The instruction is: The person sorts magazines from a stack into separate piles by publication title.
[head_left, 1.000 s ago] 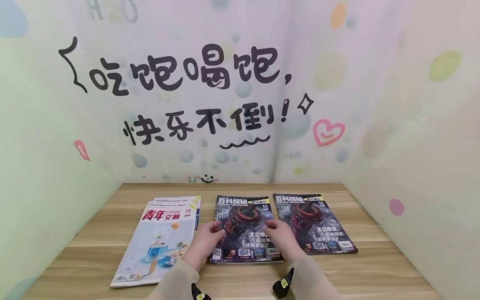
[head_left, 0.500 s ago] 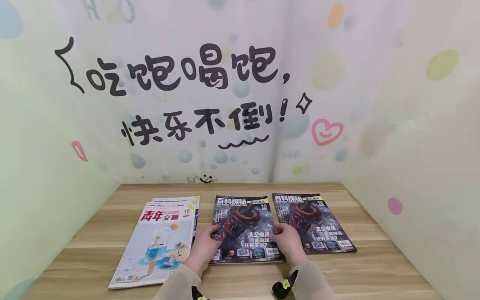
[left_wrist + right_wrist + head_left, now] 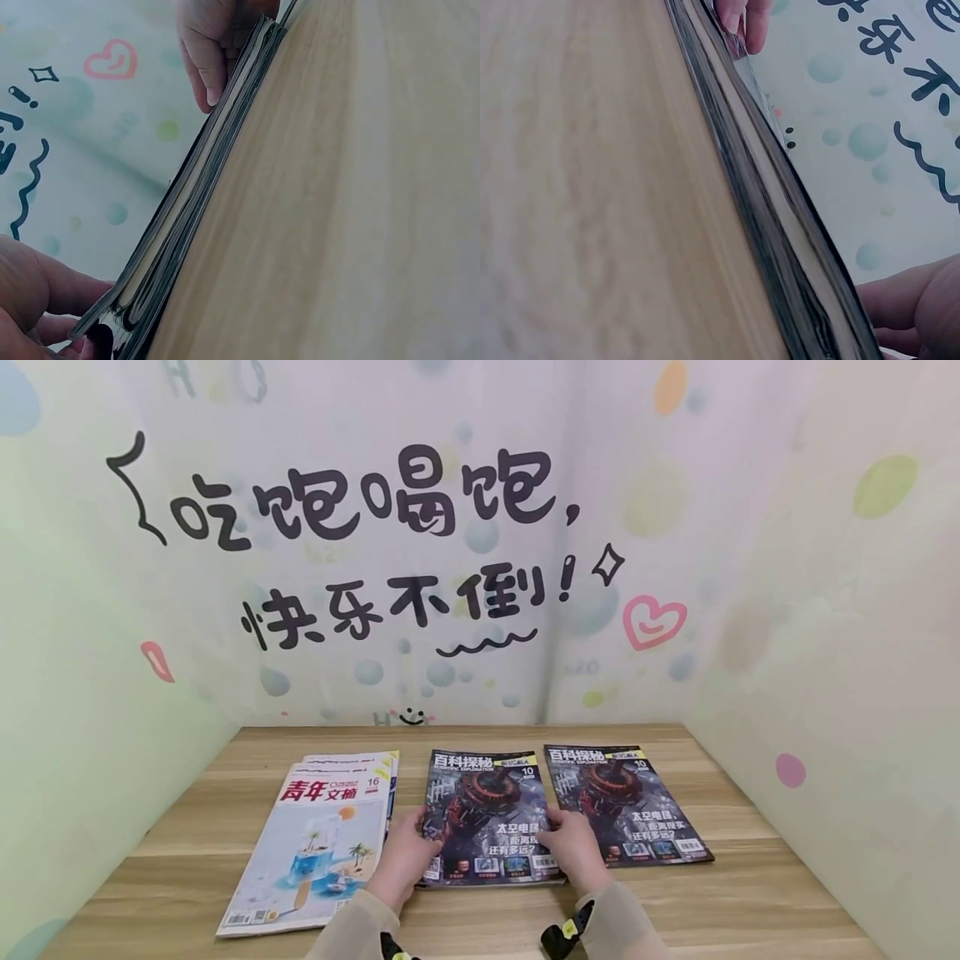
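Observation:
A stack of dark magazines (image 3: 487, 818) with a red ring-shaped machine on the top cover lies in the middle of the table. My left hand (image 3: 406, 858) grips its left edge, thumb at the cover, fingers at the side. On the opposite edge, my right hand (image 3: 576, 852) holds the stack the same way. The left wrist view shows the near edge of the stack (image 3: 195, 187) as several layers, with my left hand (image 3: 30, 300) at the lower corner. In the right wrist view those layered edges (image 3: 765, 195) run down to my right hand (image 3: 922, 307).
To the left lies a fanned pile of pale magazines (image 3: 315, 852) with an ice-lolly picture on top. Another dark magazine (image 3: 630, 806) with the same cover lies just right of the middle stack. Behind the wooden table (image 3: 480, 927) stands a printed wall (image 3: 480, 685).
My right hand has shifted right, from over the cover onto the stack's right edge. My left hand has drawn in on the left edge. The stack stays in place.

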{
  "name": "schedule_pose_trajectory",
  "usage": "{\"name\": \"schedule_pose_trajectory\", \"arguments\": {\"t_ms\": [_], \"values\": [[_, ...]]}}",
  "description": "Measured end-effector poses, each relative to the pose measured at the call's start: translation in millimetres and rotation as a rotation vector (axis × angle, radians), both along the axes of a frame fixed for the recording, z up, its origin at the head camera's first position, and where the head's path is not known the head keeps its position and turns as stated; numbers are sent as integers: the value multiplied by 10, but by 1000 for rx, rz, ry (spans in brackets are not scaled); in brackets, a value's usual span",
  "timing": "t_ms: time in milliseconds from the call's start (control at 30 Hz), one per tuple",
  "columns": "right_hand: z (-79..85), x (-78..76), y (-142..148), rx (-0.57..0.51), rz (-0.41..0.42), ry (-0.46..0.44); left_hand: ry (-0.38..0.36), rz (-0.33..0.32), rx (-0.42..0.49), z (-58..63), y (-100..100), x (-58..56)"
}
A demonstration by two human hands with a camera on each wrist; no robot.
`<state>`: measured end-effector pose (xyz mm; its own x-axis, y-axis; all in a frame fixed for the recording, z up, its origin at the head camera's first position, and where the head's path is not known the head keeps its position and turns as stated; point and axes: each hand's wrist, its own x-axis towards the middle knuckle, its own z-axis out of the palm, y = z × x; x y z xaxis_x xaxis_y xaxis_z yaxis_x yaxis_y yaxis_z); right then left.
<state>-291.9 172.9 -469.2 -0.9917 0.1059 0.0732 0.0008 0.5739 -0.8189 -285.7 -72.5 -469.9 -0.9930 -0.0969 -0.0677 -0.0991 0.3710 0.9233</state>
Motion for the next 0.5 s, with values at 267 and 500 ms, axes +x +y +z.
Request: {"name": "schedule_pose_trajectory", "arguments": {"t_ms": [267, 500], "values": [[-8, -6, -29, 8, 10, -23, -19, -33, 44, 20, -20, 2], [-13, -6, -37, 0, 0, -36, -16, -36, 85, 28, -27, 1]]}}
